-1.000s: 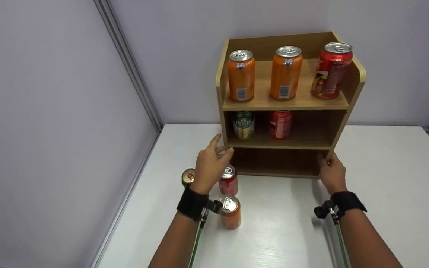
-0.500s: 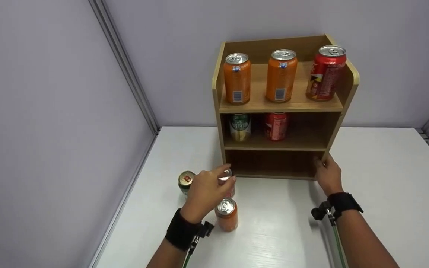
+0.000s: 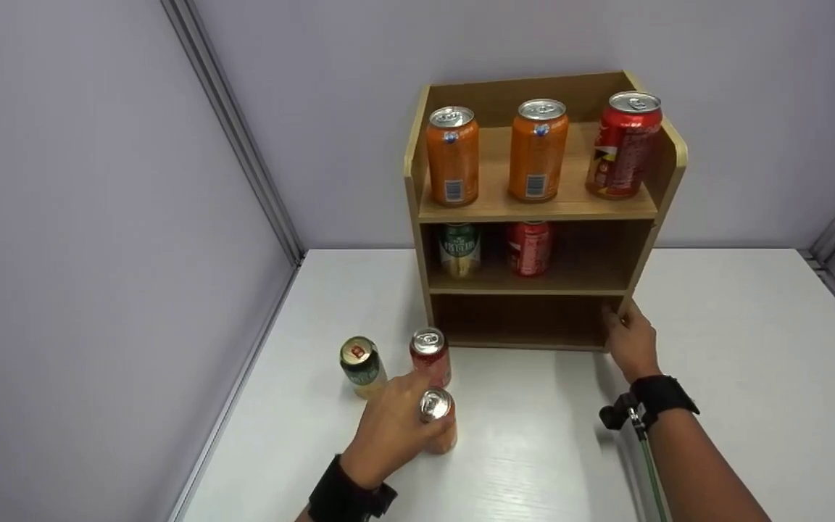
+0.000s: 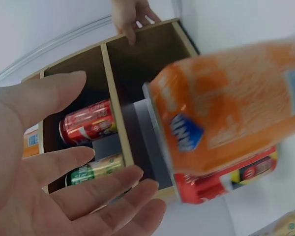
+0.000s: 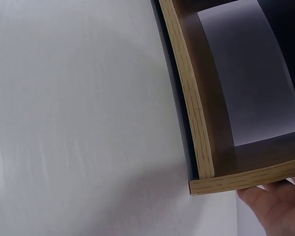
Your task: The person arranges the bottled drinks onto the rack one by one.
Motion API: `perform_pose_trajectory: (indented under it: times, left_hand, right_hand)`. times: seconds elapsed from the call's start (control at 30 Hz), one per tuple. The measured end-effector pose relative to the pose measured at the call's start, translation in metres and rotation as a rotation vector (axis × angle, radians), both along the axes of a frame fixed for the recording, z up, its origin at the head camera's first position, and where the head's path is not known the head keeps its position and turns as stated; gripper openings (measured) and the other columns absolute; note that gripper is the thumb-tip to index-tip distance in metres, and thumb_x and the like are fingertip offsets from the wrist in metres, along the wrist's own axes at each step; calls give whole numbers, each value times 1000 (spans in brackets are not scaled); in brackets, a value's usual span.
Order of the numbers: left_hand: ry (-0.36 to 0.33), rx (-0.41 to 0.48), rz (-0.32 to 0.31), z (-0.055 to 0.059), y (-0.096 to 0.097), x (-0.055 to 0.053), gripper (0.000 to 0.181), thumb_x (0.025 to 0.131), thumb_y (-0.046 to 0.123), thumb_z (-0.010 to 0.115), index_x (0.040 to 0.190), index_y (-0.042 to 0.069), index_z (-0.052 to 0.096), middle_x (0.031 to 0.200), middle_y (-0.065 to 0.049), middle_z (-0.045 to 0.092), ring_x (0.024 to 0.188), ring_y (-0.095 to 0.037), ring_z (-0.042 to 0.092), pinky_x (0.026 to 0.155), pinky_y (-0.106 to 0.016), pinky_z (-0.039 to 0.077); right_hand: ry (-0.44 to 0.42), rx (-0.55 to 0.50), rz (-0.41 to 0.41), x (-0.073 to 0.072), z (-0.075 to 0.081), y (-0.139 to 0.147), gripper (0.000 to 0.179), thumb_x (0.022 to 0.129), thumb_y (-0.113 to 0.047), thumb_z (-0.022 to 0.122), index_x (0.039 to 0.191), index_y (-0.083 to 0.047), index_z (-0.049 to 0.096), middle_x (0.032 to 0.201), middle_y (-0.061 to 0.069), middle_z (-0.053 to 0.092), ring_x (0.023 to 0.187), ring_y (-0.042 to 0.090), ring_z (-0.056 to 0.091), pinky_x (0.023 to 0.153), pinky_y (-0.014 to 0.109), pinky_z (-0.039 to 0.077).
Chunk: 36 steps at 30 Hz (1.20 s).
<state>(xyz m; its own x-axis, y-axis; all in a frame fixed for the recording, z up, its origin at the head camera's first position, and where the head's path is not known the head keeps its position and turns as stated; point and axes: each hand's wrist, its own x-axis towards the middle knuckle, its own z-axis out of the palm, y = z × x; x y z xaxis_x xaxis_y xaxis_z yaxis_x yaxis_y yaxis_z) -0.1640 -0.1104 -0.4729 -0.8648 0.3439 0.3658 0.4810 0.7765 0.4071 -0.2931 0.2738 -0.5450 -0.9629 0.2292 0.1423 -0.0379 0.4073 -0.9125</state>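
Note:
In the head view, my left hand [image 3: 392,428] is at an orange can [image 3: 441,435] standing on the table, overlapping it from the left. The left wrist view shows its thumb and fingers spread apart, with a gap between them and the orange can [image 4: 231,103]. My right hand [image 3: 633,344] grips the lower right side panel of a three-tier wooden shelf [image 3: 526,292]. From the right wrist view, that hand [image 5: 280,204] lies against the outer face of the panel. A red can [image 3: 430,362] and a green-and-gold can [image 3: 364,370] stand just beyond my left hand.
On the top tier stand two orange cans [image 3: 454,159] [image 3: 538,156] and a red can [image 3: 624,148]. The middle tier holds a green can [image 3: 459,250] and another red can [image 3: 530,250]. Grey walls [image 3: 533,43] rise behind and beside the white table [image 3: 519,449].
My left hand has come down from the shelf's left side, over the red can, to the nearer orange can. My right hand keeps its grip on the shelf; the head view has shifted slightly.

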Motion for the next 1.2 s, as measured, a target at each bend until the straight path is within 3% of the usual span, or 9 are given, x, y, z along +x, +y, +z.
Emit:
perform_pose_trajectory:
  times: [0.23, 0.5, 0.83, 1.0, 1.2]
  left_hand:
    - [-57, -15, 45, -24, -2, 13, 73, 71, 34, 85, 134, 13, 54, 129, -16, 53, 112, -32, 55, 76, -48, 51]
    - [-110, -10, 60, -44, 1, 11, 82, 72, 30, 84, 141, 6, 46, 130, -21, 51, 111, -33, 56, 80, -48, 50]
    - [-114, 20, 80, -54, 6, 1, 85, 66, 25, 90, 135, 2, 46, 119, -11, 54, 107, -24, 56, 84, -42, 49]
    - [-141, 53, 81, -56, 8, -2, 84, 63, 22, 91, 132, 4, 47, 117, -10, 52, 105, -23, 57, 84, -41, 49]
    - [-116, 110, 97, -59, 14, -4, 77, 58, 20, 91, 124, 8, 52, 110, -4, 53, 99, -20, 58, 81, -40, 50]
  right_hand:
    - [-1, 9, 14, 1, 0, 0, 50, 103, -42, 40, 147, -17, 41, 149, 15, 39, 135, 36, 34, 102, 55, 31]
    - [5, -3, 6, 2, -2, -1, 51, 103, -42, 42, 149, -19, 39, 147, 16, 41, 125, 36, 44, 101, 53, 32]
    - [21, -10, -6, 3, 1, 0, 52, 102, -43, 43, 148, -18, 40, 147, 16, 42, 134, 36, 35, 102, 54, 31]
    - [4, -11, -15, 4, 1, -2, 53, 102, -48, 41, 149, -24, 39, 134, 20, 53, 103, 41, 56, 86, 50, 42]
    - [-3, -3, 4, 5, -2, -2, 56, 101, -51, 39, 151, -28, 35, 136, 20, 51, 103, 43, 55, 89, 50, 39]
